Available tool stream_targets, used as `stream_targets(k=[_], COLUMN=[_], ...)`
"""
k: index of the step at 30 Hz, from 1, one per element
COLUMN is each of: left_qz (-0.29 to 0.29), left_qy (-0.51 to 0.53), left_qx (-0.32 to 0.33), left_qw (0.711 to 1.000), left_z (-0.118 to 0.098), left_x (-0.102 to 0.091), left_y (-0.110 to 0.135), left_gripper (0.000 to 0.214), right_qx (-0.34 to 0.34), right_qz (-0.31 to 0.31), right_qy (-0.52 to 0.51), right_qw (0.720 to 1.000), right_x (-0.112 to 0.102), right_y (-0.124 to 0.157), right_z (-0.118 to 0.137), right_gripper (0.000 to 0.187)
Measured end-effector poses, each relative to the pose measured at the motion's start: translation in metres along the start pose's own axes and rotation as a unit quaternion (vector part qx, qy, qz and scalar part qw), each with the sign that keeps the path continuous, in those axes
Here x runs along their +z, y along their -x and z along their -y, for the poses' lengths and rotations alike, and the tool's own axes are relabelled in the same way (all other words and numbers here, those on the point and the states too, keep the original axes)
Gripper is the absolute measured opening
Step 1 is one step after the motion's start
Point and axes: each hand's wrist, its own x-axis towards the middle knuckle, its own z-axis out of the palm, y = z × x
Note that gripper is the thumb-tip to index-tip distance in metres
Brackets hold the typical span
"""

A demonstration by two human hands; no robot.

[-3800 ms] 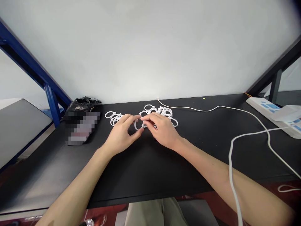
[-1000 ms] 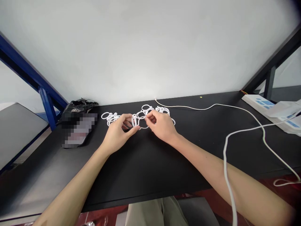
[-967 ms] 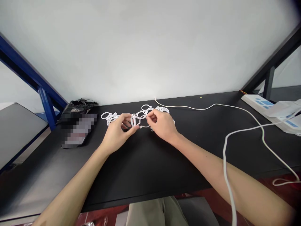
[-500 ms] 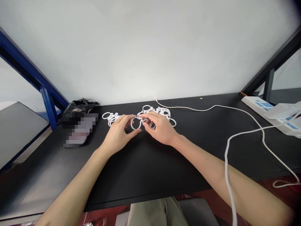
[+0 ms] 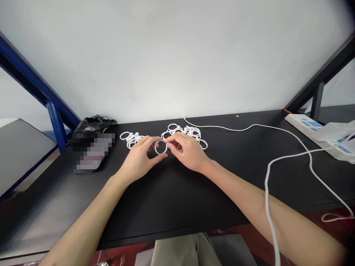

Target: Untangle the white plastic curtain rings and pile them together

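Note:
Between my hands a white ring (image 5: 156, 150) is held up over the black table. My left hand (image 5: 141, 157) curves round the ring's left side, thumb below and fingers above. My right hand (image 5: 188, 150) pinches the ring's right edge between thumb and fingertips. Behind the right hand lies a pile of similar white rings (image 5: 195, 132), partly covered by its fingers. A smaller group of white rings (image 5: 126, 135) with small round knobs lies just beyond the left hand.
A pixelated flat object (image 5: 95, 151) and a crumpled black plastic bag (image 5: 93, 125) lie at the left. A white cable (image 5: 267, 177) loops across the right side and over my right forearm. At the far right sits a white power strip (image 5: 310, 125) with blue patches.
The ring has turned slightly between my fingers and its right edge now sits in the right hand's pinch. Both hands stay in nearly the same place.

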Motion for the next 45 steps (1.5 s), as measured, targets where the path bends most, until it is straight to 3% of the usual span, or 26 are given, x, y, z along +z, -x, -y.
stream_targets(k=[7, 10, 14, 19, 27, 33, 37, 45], left_qz=[-0.002, -0.062, -0.142, -0.101, -0.094, -0.003, 0.054, 0.044], left_qy=[-0.004, -0.053, -0.143, -0.199, -0.154, -0.048, -0.016, -0.028], left_qx=[-0.004, -0.023, -0.091, -0.172, -0.074, 0.023, 0.029, 0.011], left_qw=[1.000, 0.996, 0.975, 0.959, 0.981, 0.999, 0.998, 0.999], left_z=[-0.001, 0.007, 0.029, 0.048, 0.023, 0.005, 0.002, 0.002], left_x=[0.001, -0.001, -0.008, -0.011, -0.004, -0.003, -0.002, -0.001], left_y=[0.001, -0.002, -0.006, -0.005, -0.004, -0.001, 0.000, 0.000], left_gripper=[0.041, 0.041, 0.047, 0.058, 0.037, 0.048, 0.042, 0.041], right_qx=[0.026, 0.066, 0.055, 0.062, 0.057, -0.024, -0.021, 0.052], right_qz=[0.007, 0.006, 0.047, 0.095, 0.101, 0.133, 0.104, 0.061], right_qy=[-0.018, 0.027, 0.151, 0.226, 0.229, 0.134, 0.072, -0.013], right_qw=[0.999, 0.997, 0.986, 0.968, 0.967, 0.982, 0.992, 0.997], right_x=[-0.002, -0.004, -0.007, -0.003, -0.002, -0.003, -0.001, 0.001], right_y=[-0.002, -0.002, -0.001, 0.002, 0.000, -0.001, 0.000, 0.001], right_z=[0.000, -0.002, -0.005, -0.007, -0.005, 0.002, 0.004, 0.004], right_gripper=[0.017, 0.028, 0.022, 0.028, 0.016, 0.016, 0.017, 0.012])
